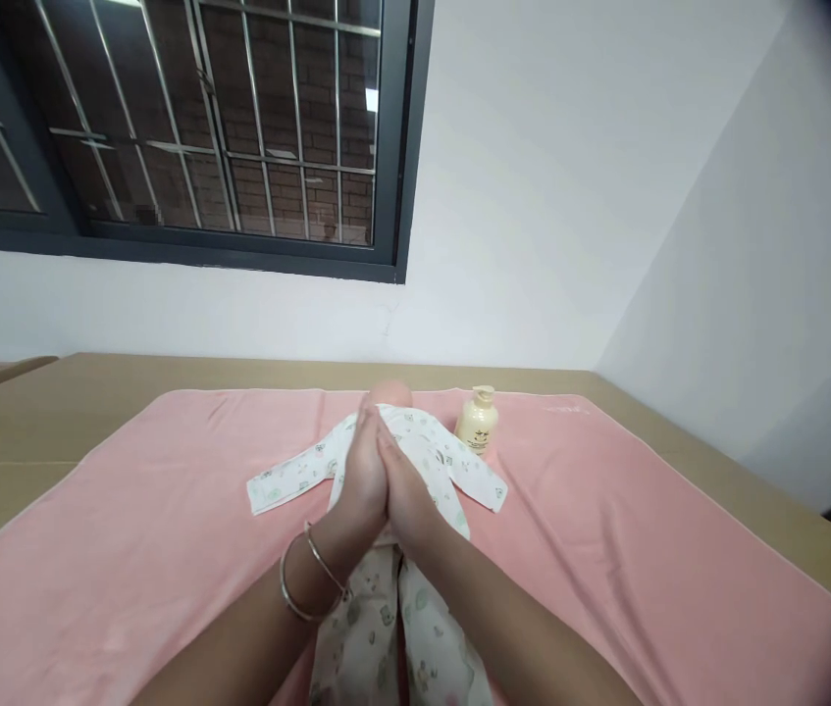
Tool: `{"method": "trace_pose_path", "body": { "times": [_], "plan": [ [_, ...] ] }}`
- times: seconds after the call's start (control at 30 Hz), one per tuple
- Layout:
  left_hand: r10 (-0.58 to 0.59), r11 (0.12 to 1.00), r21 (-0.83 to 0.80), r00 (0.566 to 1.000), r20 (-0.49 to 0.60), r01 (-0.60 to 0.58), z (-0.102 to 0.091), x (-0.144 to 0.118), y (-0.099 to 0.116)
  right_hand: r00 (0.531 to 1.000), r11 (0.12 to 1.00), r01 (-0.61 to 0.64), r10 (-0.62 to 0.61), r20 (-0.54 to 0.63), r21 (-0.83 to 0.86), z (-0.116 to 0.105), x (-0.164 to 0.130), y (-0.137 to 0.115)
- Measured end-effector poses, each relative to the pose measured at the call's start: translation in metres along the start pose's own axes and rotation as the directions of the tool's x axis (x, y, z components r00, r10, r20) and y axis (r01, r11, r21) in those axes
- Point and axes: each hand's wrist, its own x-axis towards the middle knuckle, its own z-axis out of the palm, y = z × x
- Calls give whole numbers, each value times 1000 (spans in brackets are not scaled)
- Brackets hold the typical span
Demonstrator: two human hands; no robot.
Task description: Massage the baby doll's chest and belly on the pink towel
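While both palms press together over the doll, the scene reads so:
Towel [165,549]: pink, spread across the table.
Doll [415,451]: lying mid-towel in a printed suit.
Hands: left hand [362,480] and right hand [407,495] flat against each other.
Bottle [477,420]: cream, upright beside the doll.

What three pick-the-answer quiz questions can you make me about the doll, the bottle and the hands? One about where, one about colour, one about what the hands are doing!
1. Where is the bottle?
A. beside the doll's head
B. on the windowsill
C. by the doll's feet

2. What colour is the towel?
A. blue
B. pink
C. green

3. How are the left hand and right hand placed?
A. far apart
B. holding the bottle
C. pressed together over the doll

Answers: 1 A, it stands right of the doll's head. 2 B, the cloth spread under the doll is pink. 3 C, the palms meet above the doll's chest.
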Motion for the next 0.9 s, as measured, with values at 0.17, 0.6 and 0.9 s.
{"method": "trace_pose_path", "body": {
  "times": [0.17, 0.6, 0.9],
  "plan": [
    [150, 985, 109, 977, -154, -134, -19, 63, -17, 987, 990, 141, -140, 82, 3, -5, 19, 16],
    [400, 814, 423, 912, 87, -398, -52, 77, -105, 984, 678, -72, -70, -162, -732, -22, 55, 101],
    [432, 779, 453, 895, 113, -434, -52, 75, -108, 995, 706, 92, -86, 43, -702, -31, 58, 99]
  ]
}}
